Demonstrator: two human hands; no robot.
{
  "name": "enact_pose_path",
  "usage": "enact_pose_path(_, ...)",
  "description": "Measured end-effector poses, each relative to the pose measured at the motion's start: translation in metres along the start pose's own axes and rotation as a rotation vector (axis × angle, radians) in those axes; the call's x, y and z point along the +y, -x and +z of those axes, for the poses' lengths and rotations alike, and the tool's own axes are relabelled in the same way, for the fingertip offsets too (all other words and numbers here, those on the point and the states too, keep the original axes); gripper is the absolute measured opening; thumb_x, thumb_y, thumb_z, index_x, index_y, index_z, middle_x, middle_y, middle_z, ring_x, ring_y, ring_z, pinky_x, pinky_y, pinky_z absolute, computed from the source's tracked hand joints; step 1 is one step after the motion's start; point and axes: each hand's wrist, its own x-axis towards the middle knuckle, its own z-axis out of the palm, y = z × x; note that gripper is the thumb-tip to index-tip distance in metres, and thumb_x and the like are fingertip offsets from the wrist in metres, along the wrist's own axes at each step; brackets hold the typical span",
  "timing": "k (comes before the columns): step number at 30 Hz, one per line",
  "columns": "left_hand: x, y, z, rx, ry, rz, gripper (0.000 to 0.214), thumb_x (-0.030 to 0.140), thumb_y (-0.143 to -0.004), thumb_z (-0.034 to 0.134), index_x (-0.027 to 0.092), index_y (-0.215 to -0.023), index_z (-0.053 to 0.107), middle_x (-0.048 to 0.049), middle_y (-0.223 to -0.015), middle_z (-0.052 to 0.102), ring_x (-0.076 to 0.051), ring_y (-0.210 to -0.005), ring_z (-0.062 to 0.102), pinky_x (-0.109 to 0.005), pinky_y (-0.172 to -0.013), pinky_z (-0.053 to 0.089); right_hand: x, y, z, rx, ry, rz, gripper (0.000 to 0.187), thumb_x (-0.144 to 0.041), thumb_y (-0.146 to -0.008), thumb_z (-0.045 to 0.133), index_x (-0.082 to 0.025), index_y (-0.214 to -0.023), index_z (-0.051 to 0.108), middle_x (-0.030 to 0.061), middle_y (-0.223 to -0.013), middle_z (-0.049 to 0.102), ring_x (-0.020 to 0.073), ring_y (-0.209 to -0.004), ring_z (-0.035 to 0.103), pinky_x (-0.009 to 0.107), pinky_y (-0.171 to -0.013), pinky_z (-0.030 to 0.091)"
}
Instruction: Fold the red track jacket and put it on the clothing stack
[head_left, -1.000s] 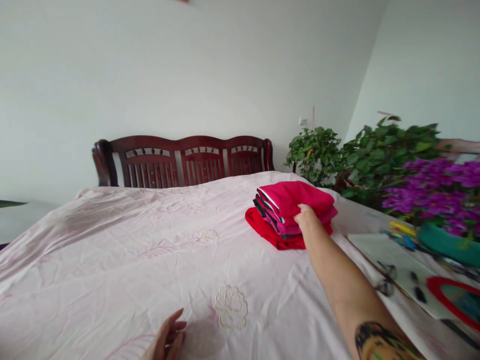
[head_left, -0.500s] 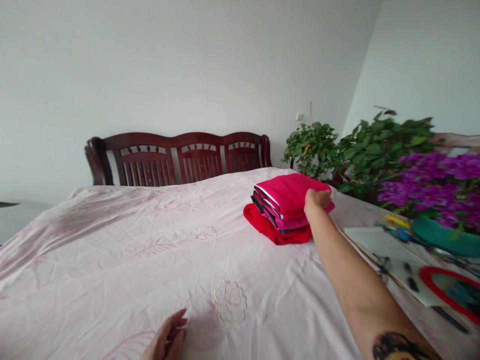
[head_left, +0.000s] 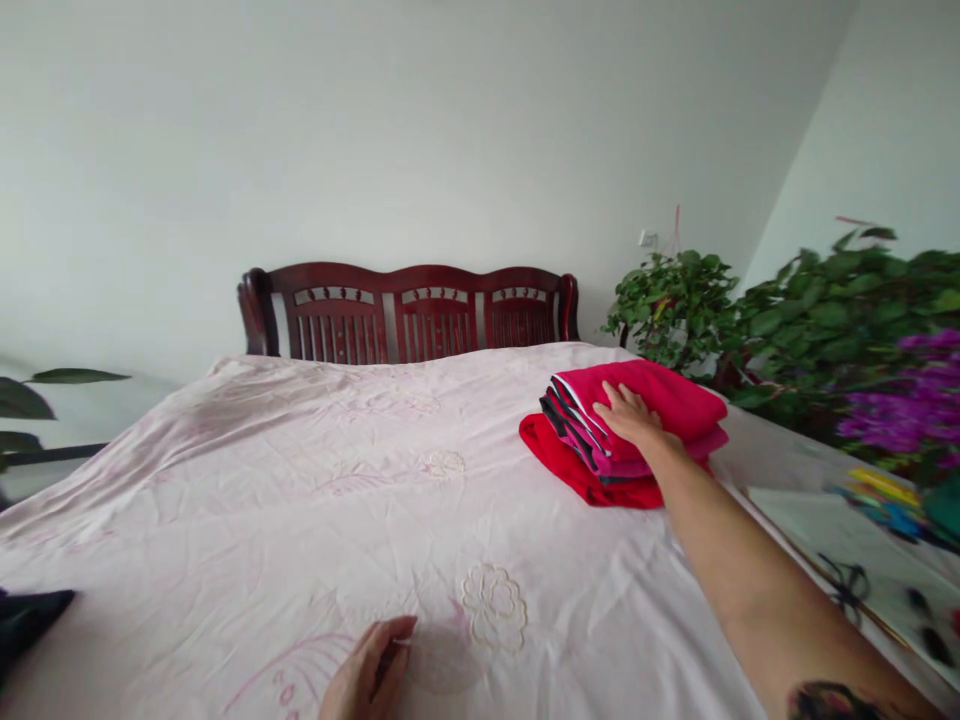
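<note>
A stack of folded clothes (head_left: pixel 675 400) rests on the bedspread, with a bright pink piece on top, dark, white and magenta layers in the middle and a red piece (head_left: pixel 555 455) at the bottom. My right hand (head_left: pixel 630 412) lies on the top garment near its front edge, fingers spread and palm down. Low in the view, my left hand (head_left: pixel 371 665) rests over the pale bedspread (head_left: pixel 360 540), holding nothing, its fingers loosely bent and a little apart. An embroidered flower (head_left: pixel 495 605) is just right of it.
Dark cloth (head_left: pixel 30 620) lies at the left edge. Behind the bed stands a dark wooden bench back (head_left: pixel 435 315). Leafy plants (head_left: pixel 675 310) and purple flowers (head_left: pixel 900 400) fill the right side. Glasses (head_left: pixel 847 585) and yellow and blue items (head_left: pixel 885 495) lie at right.
The view has turned left, bringing the dark cloth in. My right hand has shifted from the stack's right side to its top, fingers now spread. The left hand stays low and loosely bent.
</note>
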Motion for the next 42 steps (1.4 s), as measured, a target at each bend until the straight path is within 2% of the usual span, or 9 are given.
enact_pose_path(5,0.006,0.003,0.002,-0.034,0.014,0.048,0.020,0.033,-0.077,0.067,0.024,-0.092,0.078,-0.0070,-0.094,0.075,-0.027,-0.090,0.065,-0.032,-0.084,0.048,-0.052,0.082,0.024,0.314,-0.017,-0.365,0.051,-0.030,-0.097,0.034,-0.016,-0.143,0.050,0.0156,-0.154,0.041,0.0321,-0.146,0.027,0.054,-0.118,0.023)
enact_pose_path(8,0.003,0.003,0.001,-0.064,-0.031,0.123,0.023,0.029,-0.082,0.060,0.025,-0.096,0.078,-0.0079,-0.096,0.074,-0.027,-0.092,0.065,-0.033,-0.085,0.047,-0.078,0.168,0.080,0.109,-0.089,-0.615,0.052,-0.031,-0.095,0.035,-0.019,-0.144,0.048,0.0122,-0.151,0.046,0.0278,-0.143,0.036,0.048,-0.116,0.030)
enact_pose_path(11,0.000,0.009,-0.001,-0.112,-0.081,0.188,0.027,0.024,-0.082,0.057,0.024,-0.099,0.078,-0.0084,-0.101,0.072,-0.026,-0.093,0.064,-0.033,-0.086,0.046,-0.085,0.240,0.137,-0.116,-0.092,-0.595,0.053,-0.040,-0.091,0.042,-0.026,-0.142,0.051,0.0104,-0.148,0.051,0.0312,-0.138,0.044,0.050,-0.111,0.037)
enact_pose_path(13,-0.001,0.016,-0.006,-0.177,-0.115,0.245,0.031,0.018,-0.079,0.056,0.023,-0.101,0.077,-0.0086,-0.108,0.071,-0.025,-0.098,0.064,-0.033,-0.090,0.046,-0.082,0.266,0.160,-0.097,-0.081,-0.584,0.051,-0.040,-0.089,0.044,-0.029,-0.138,0.055,0.0097,-0.147,0.053,0.0325,-0.139,0.043,0.053,-0.112,0.035)
enact_pose_path(18,-0.002,0.032,-0.058,-0.229,-0.282,0.370,0.041,0.012,-0.082,0.049,0.025,-0.112,0.074,-0.0093,-0.130,0.065,-0.027,-0.119,0.059,-0.038,-0.104,0.042,-0.075,0.269,0.168,-0.004,-0.098,-0.625,0.049,-0.039,-0.089,0.040,-0.026,-0.131,0.061,0.0113,-0.142,0.057,0.0317,-0.134,0.049,0.051,-0.110,0.039)
enact_pose_path(25,0.001,0.031,-0.238,0.562,-0.949,0.090,0.051,0.020,-0.084,0.054,0.016,-0.135,0.056,-0.0178,-0.150,0.044,-0.035,-0.149,0.021,-0.053,-0.119,0.016,-0.079,0.263,0.160,-0.001,-0.099,-0.639,0.051,-0.039,-0.089,0.035,-0.018,-0.125,0.065,0.0150,-0.136,0.061,0.0312,-0.128,0.055,0.048,-0.107,0.043)
enact_pose_path(28,0.006,0.038,-0.299,0.703,-1.195,-0.182,0.063,0.036,-0.088,0.054,0.016,-0.146,0.040,-0.0228,-0.159,0.025,-0.042,-0.149,0.009,-0.069,-0.111,0.016,-0.080,0.264,0.160,0.005,-0.116,-0.632,0.049,-0.038,-0.089,0.037,-0.020,-0.124,0.067,0.0148,-0.135,0.062,0.0315,-0.126,0.056,0.049,-0.106,0.044)
enact_pose_path(36,-0.005,0.035,-0.355,0.713,-1.139,-0.447,0.053,0.050,-0.092,0.044,0.016,-0.132,0.054,-0.0133,-0.149,0.038,-0.054,-0.127,0.043,-0.062,-0.087,0.047,-0.081,0.267,0.158,-0.028,-0.121,-0.582,0.046,-0.031,-0.091,0.041,-0.017,-0.127,0.065,0.0141,-0.138,0.060,0.0285,-0.128,0.054,0.045,-0.110,0.040)
enact_pose_path(42,0.025,0.002,-0.392,0.906,-0.823,-0.327,0.065,0.064,-0.073,0.057,0.009,-0.109,0.061,-0.0317,-0.119,0.060,-0.057,-0.114,0.056,-0.060,-0.079,0.053,-0.087,0.273,0.147,-0.022,-0.156,-0.529,0.043,-0.022,-0.089,0.045,-0.018,-0.125,0.066,0.0118,-0.135,0.062,0.0251,-0.127,0.055,0.039,-0.110,0.039)
